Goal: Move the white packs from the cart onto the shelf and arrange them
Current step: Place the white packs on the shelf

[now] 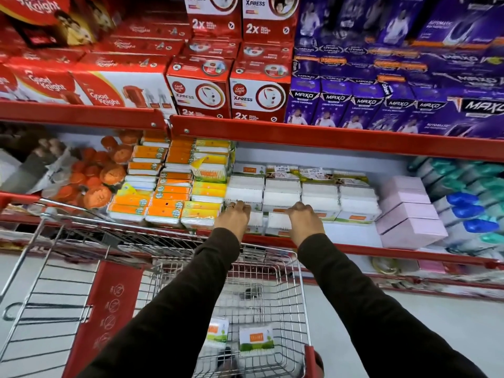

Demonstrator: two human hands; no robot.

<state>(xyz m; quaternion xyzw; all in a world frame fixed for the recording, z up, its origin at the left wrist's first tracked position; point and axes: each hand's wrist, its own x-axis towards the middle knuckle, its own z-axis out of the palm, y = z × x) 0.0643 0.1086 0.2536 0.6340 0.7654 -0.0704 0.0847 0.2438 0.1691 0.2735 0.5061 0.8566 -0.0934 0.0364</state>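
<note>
Two arms in long dark brown sleeves, bare hands, thin ring on left hand

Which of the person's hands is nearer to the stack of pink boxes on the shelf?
The right hand. It rests on the white packs, with the pink boxes further to its right; the left hand is one stack further left.

Fingers hidden among white packs

Bare shelf floor open right of white packs; pink boxes wall it right, orange packs block left, upper shelf rail overhead.
</note>
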